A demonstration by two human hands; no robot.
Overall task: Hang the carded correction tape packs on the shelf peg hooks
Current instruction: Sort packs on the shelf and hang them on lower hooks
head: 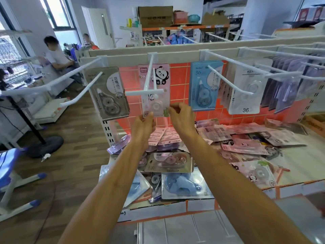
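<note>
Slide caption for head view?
Left hand and right hand pinch the pink panda pack hanging on a white peg hook.

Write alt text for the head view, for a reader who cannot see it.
The left hand and right hand pinch the bottom of a pink panda pack hanging on a peg hook, between a grey pack and a blue pack. Loose packs cover the shelf below.

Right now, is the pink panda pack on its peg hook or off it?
On, it appears: the pink panda pack hangs upright at the back of the peg hook; left hand and right hand pinch its lower corners.
</note>
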